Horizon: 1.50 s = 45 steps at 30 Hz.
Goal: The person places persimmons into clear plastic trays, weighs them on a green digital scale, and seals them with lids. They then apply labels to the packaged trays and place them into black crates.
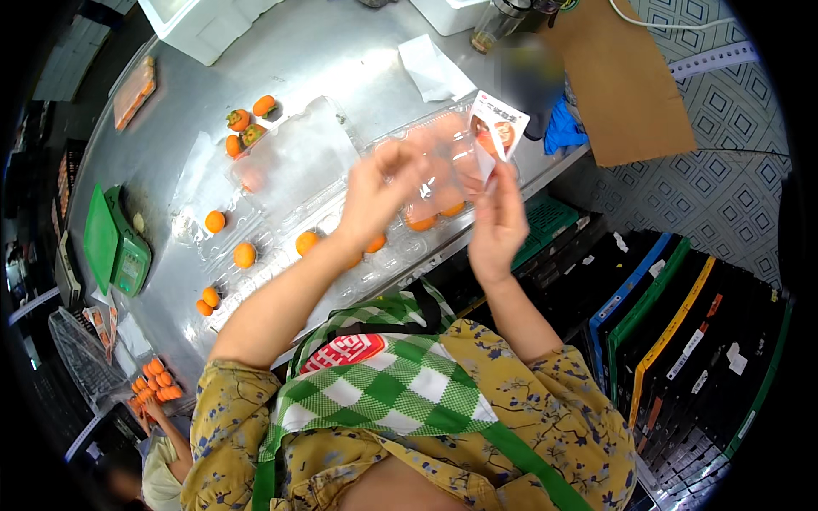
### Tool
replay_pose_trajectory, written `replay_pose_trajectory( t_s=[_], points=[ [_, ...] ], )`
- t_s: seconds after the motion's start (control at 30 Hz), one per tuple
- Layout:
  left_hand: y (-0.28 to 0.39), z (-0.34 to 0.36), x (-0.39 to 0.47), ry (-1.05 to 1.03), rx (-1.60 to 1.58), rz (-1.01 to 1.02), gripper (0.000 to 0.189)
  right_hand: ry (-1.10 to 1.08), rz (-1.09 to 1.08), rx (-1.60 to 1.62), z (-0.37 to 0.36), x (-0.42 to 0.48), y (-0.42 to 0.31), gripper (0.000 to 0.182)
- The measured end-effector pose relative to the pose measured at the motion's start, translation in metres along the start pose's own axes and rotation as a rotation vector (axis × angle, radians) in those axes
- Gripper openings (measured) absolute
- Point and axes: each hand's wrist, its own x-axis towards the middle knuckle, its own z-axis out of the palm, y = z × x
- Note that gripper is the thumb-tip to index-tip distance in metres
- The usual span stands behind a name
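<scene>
My right hand (497, 223) pinches a printed label (501, 124) that bears writing and a fruit picture. A loose white flap hangs from the label's lower edge by my fingertips. My left hand (383, 188), blurred, hovers over the packed tray with its fingers curled; whether it holds anything is unclear. Beneath both hands lies a clear plastic clamshell (415, 131) of orange persimmons, dimmed by a pinkish translucent cover. An open clear clamshell (396, 252) nearer me holds a few persimmons (307, 243), partly hidden by my left forearm.
Loose persimmons (244, 255) dot the steel table (185, 268). A green scale (131, 268) stands left, and a wrapped pack (135, 92) lies far left. White foam boxes (211, 32) and a glass jar (498, 25) sit behind. Stacked crates (690, 338) are right; another person's hand (153, 409) touches fruit lower left.
</scene>
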Motion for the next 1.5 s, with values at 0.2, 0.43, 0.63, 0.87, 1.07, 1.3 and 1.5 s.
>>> replay_pose_trajectory(
  t_s=[0.2,0.43,0.63,0.87,1.07,1.3,1.5],
  points=[
    [0.002,0.04,-0.023,0.223,-0.167,0.033,0.025,-0.218,-0.037,-0.087,0.021,-0.026,0.003,0.06],
    [-0.019,0.028,-0.026,0.366,0.104,0.097,0.016,-0.208,0.013,0.064,0.003,-0.027,0.014,0.073],
    [-0.015,0.018,-0.032,0.13,0.301,0.017,0.016,-0.181,0.3,0.032,-0.027,0.005,0.03,0.023],
    [-0.032,0.028,0.013,0.237,0.7,0.017,0.023,-0.185,0.06,-0.371,-0.039,0.049,0.056,0.015],
    [-0.04,0.038,0.042,0.289,0.996,0.05,0.019,-0.24,-0.106,-0.652,-0.039,0.063,0.079,0.019],
    [-0.034,0.042,0.04,0.257,1.123,0.082,0.019,-0.29,-0.119,-0.698,-0.04,0.066,0.084,0.019],
    [-0.032,0.042,0.041,0.238,1.165,0.099,0.018,-0.303,-0.13,-0.709,-0.039,0.068,0.083,0.022]
  ],
)
